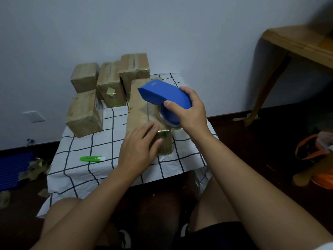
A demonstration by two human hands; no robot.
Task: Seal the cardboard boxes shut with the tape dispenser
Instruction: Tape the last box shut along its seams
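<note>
A long cardboard box (139, 107) lies lengthwise on the small table in front of me, with clear tape running along its top seam. My right hand (191, 110) grips a blue tape dispenser (162, 93) holding a clear tape roll (169, 118), which sits on the box's near right part. My left hand (139, 149) rests flat on the box's near end, fingers spread over the top and the thumb down the front face.
Several other cardboard boxes (83, 117) stand at the table's back left. A green utility knife (91, 158) lies on the checked white tablecloth (100, 168). A wooden table (295, 46) stands at the right, an orange bag (317, 156) on the floor, tape scraps at the left.
</note>
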